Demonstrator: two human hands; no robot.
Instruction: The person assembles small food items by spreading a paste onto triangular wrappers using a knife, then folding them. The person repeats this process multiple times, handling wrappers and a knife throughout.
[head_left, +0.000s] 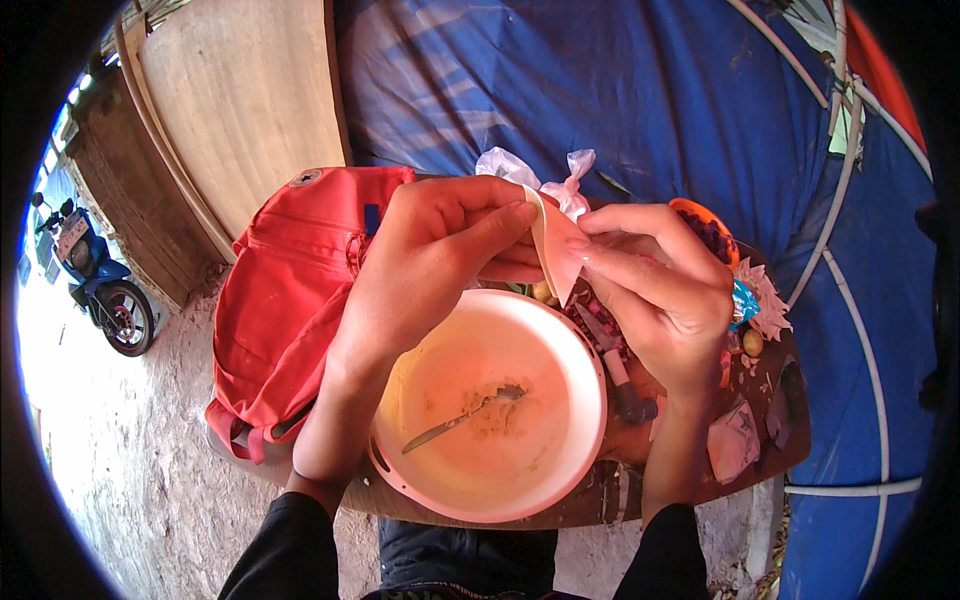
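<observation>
Above the far rim of a wide pale basin, my two hands hold a thin, pale dough wrapper folded to a pointed shape. My left hand pinches its left edge between thumb and fingers. From the other side, my right hand grips it, with the thumb and fingertips on its face. Whether anything lies inside the fold cannot be seen. In the basin below, a metal spoon rests amid brownish crumbs of food.
A red backpack lies left on the table. Behind my hands are plastic bags. At right sit an orange bowl with purple pieces, a blue packet, a small round yellowish item and a knife. A blue tarp hangs behind.
</observation>
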